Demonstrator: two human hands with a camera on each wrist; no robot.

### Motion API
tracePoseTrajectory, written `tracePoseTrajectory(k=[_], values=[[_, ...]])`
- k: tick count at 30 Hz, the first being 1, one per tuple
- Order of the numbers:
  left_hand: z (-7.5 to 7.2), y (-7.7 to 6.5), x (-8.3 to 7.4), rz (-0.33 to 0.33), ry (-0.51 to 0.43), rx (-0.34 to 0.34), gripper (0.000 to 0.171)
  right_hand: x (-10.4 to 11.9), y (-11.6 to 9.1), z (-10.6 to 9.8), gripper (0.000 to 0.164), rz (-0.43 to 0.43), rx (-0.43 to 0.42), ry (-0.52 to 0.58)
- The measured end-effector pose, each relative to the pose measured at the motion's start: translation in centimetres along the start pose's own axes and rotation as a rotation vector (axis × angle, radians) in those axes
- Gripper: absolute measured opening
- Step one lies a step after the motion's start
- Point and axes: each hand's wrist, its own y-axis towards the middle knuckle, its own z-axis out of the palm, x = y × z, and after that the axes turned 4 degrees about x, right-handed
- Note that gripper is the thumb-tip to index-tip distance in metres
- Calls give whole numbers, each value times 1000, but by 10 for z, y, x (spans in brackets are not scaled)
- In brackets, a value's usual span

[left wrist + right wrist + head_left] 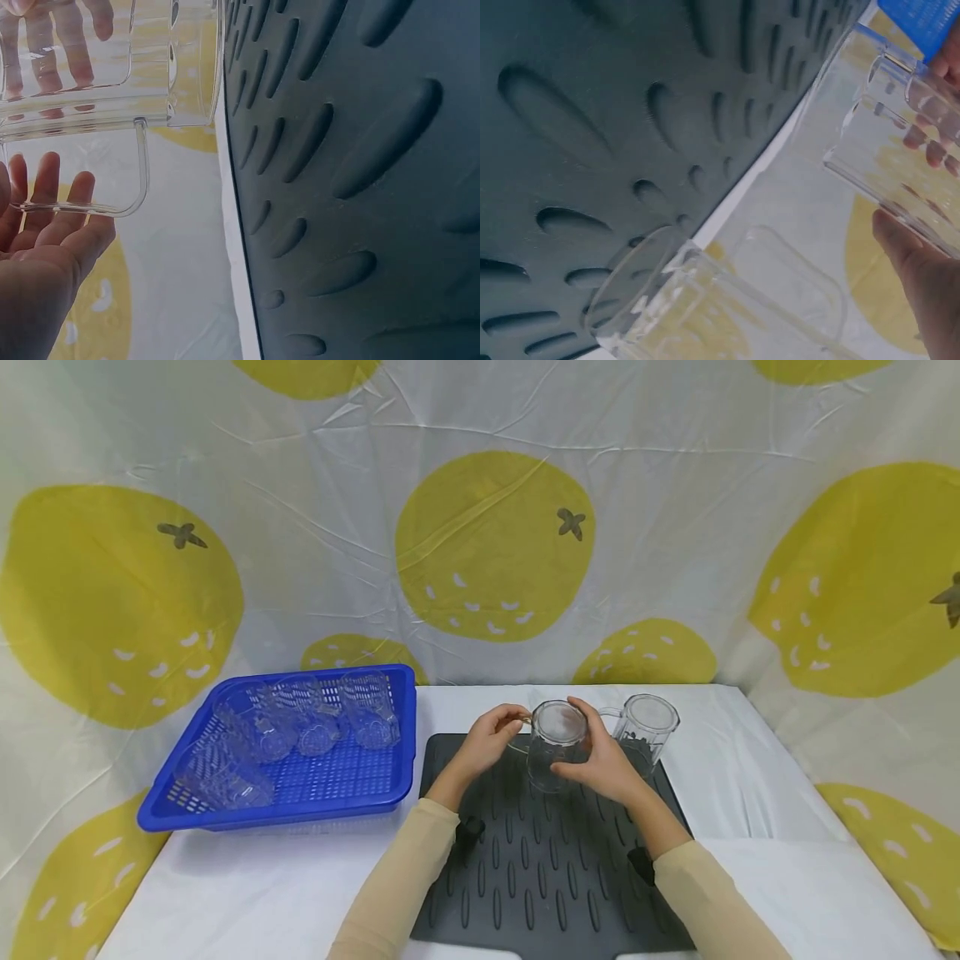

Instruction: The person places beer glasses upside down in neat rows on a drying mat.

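Observation:
Over the far part of the dark ribbed mat (525, 860), both hands hold a clear glass mug (553, 760) upside down. My left hand (486, 743) is at its handle, with the fingers curled behind the handle (144, 169) in the left wrist view. From the other side my right hand (603, 764) grips the mug's body, thumb and fingers spread around it. The mug's rim (217, 67) is close over the mat. A second glass mug (652, 727) stands upside down at the mat's far right corner, just beyond the right hand, its handle towards the left.
On the left, a blue plastic basket (405, 735) contains several clear glass mugs (367, 714). White cloth (757, 785) covers the table under the mat and basket. A curtain with a yellow fruit print (495, 543) hangs behind.

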Motion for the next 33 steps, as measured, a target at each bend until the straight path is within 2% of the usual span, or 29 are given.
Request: tracePoseTrajectory(k=[7, 14, 17, 22, 25, 28, 33], values=[[-1, 9, 9, -61, -44, 6, 27, -11, 10, -3, 88, -13, 15, 36], [-2, 18, 16, -78, -35, -11, 26, -52, 28, -4, 93, -15, -2, 4], [-1, 19, 19, -79, -42, -14, 27, -56, 30, -3, 94, -10, -3, -6], [0, 20, 25, -87, -29, -25, 27, -58, 31, -1, 92, 1, -9, -37], [2, 20, 31, -80, -45, -25, 27, -51, 28, -1, 90, -2, -4, -42], [3, 23, 45, -73, -81, -24, 27, -40, 24, 0, 89, -14, 5, -23], [3, 28, 61, -110, -94, -26, 27, -31, 21, -1, 87, -20, 11, 0]])
